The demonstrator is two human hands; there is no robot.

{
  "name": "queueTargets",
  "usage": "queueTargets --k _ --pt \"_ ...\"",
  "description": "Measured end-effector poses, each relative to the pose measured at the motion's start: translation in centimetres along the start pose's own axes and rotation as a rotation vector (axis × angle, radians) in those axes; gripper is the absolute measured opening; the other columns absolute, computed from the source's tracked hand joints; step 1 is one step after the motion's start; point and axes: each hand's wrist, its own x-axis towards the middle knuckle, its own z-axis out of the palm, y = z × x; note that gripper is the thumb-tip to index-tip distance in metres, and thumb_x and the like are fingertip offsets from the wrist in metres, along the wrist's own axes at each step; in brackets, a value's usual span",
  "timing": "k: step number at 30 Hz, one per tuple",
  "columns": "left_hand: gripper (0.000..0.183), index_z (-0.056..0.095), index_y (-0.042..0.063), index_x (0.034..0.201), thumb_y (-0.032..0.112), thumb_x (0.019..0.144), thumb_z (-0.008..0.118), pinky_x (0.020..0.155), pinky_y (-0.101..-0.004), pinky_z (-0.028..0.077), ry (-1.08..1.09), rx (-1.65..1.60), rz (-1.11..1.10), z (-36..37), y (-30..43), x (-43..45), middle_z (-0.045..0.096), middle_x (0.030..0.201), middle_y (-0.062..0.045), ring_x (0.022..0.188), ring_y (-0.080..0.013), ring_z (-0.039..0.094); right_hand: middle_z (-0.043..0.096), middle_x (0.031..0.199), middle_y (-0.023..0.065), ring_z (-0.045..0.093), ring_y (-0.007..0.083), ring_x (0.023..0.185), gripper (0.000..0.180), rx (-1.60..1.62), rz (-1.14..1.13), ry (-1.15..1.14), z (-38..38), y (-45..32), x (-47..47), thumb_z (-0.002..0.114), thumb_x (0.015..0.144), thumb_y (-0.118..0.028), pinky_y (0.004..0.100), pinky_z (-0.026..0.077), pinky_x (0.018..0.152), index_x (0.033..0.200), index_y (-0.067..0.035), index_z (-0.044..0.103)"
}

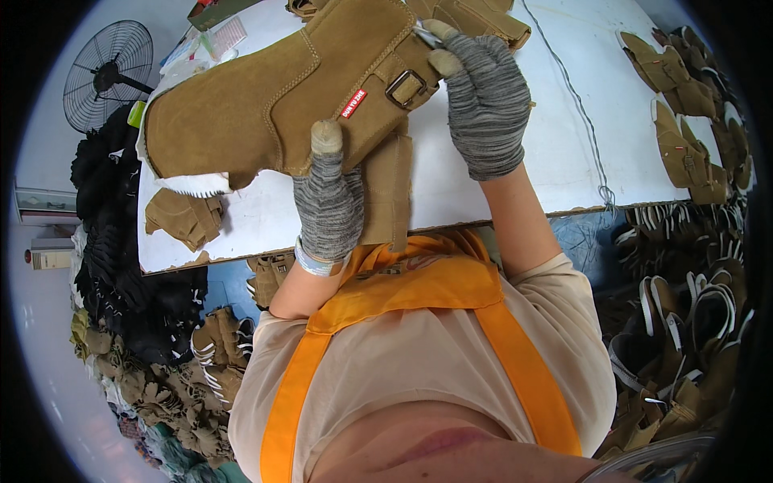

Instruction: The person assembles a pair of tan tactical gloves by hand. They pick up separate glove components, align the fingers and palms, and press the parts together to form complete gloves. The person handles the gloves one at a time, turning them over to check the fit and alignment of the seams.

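Observation:
A tan suede boot upper point(223, 115) with a buckled strap point(406, 89) and a small red label point(354, 104) is held up over the white worktable point(447, 187). My left hand point(329, 187), in a grey knit glove, grips its lower edge, thumb on the near face and fingers hidden behind. At the upper right edge, above the buckle, my gloved right hand point(486, 99) pinches a small shiny metal tool point(427, 36), mostly covered by the fingers. White lining point(196, 185) shows along the upper's lower left edge. Another tan suede piece point(386, 193) lies beneath, overhanging the table's near edge.
A folded tan piece point(187, 217) rests at the table's left, with more uppers point(477, 21) at the back. A thin cord point(564, 78) crosses the right side. Stacked uppers point(688, 139) line the right; a black pile point(133, 259) and a fan point(107, 76) are left.

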Motion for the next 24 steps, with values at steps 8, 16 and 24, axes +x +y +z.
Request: queueTargets --k 8,16,24 --pt "0.059 0.050 -0.004 0.124 0.044 0.092 0.061 0.086 -0.0365 0.055 0.111 -0.827 -0.568 0.0 3.5 1.5 0.060 0.113 -0.016 0.098 -0.0247 0.064 0.067 0.098 0.0090 0.061 0.0188 0.086 0.035 0.129 0.121 -0.051 -0.7 0.0 0.4 0.066 0.089 -0.021 0.0309 0.051 0.079 0.121 -0.007 0.065" --pt "0.066 0.050 -0.002 0.124 0.051 0.088 0.064 0.089 -0.0348 0.053 0.065 -0.553 -0.498 0.1 2.4 0.6 0.058 0.115 -0.015 0.100 -0.0202 0.060 0.061 0.086 0.0101 0.059 0.0235 0.078 0.030 -0.066 0.020 -0.093 -2.2 -1.4 2.5 0.068 0.085 -0.015 0.0344 0.049 0.072 0.114 -0.007 0.066" --pt "0.077 0.036 0.029 0.144 -0.006 0.082 0.066 0.087 -0.0404 0.051 0.015 0.216 0.053 0.3 0.6 0.4 0.063 0.115 -0.018 0.096 -0.0361 0.064 0.065 0.095 0.0099 0.061 0.0199 0.085 0.034 0.236 0.121 0.117 0.1 0.8 -0.1 0.066 0.089 -0.019 0.0305 0.052 0.080 0.120 -0.007 0.065"
